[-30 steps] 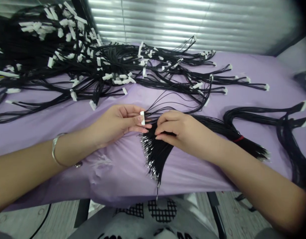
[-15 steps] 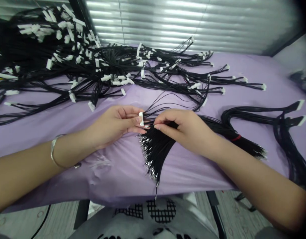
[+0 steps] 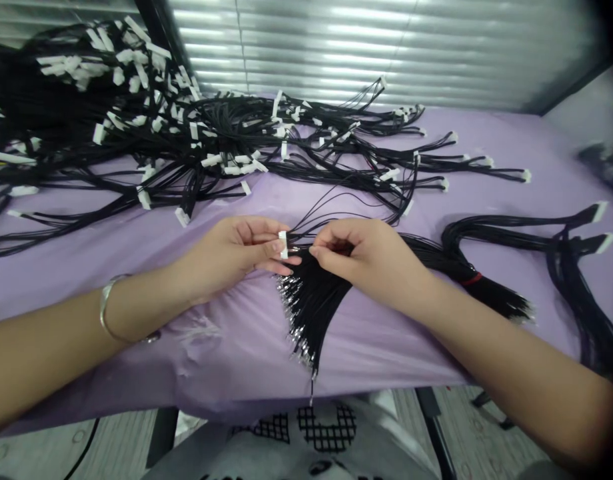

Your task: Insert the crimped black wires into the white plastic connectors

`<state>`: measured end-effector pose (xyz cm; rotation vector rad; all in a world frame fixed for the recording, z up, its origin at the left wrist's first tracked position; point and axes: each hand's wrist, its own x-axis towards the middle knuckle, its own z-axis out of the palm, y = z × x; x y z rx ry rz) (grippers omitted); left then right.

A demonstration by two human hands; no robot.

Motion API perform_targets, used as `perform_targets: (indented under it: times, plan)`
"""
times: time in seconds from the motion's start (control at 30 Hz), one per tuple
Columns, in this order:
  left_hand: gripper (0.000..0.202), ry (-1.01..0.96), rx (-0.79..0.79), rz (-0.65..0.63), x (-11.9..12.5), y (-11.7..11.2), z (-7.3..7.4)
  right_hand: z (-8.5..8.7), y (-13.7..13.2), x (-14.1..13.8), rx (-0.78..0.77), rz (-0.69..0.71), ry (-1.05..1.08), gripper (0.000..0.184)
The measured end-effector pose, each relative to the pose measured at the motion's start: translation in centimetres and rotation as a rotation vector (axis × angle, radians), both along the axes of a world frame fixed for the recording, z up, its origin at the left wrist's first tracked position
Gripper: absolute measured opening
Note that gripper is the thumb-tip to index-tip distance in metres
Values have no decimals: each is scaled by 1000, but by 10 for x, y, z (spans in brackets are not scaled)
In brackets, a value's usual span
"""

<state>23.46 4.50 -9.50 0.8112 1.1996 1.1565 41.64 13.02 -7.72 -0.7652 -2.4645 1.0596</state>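
Note:
A small white connector housing is pinched between the thumb and fingers of my left hand. Thin black wires run out of its right side, curving back over the table. My right hand pinches a black wire whose bare metal terminal points left, close to the housing. Whether the terminal touches the housing I cannot tell. Below and partly under my right hand lies a fanned bundle of black wires with silver terminals along its left edge. A red tie binds this bundle farther right.
A large tangle of black cables with white connectors covers the back and left of the purple-covered table. More black cables lie at the right. Window blinds rise behind. The table's front edge is close to my lap.
The terminal at my right fingertips has come up level with the housing's side; it was at its lower edge before. My left hand and the housing sit slightly lower in view.

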Motion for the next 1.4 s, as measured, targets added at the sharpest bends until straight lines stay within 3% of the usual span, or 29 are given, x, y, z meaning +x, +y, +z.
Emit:
perform_targets:
  times: [0.2,0.97,1.4]
  plan:
    - [12,16,11,6,1,0,-2,-6,0,-5,38,9,11,10]
    - [13,81,7,34,3,-1,-3,-3,0,-6,90,119,-93,16]
    - [11,141,-32,29,7,1,1,-11,-6,-12,141,74,-20,18]
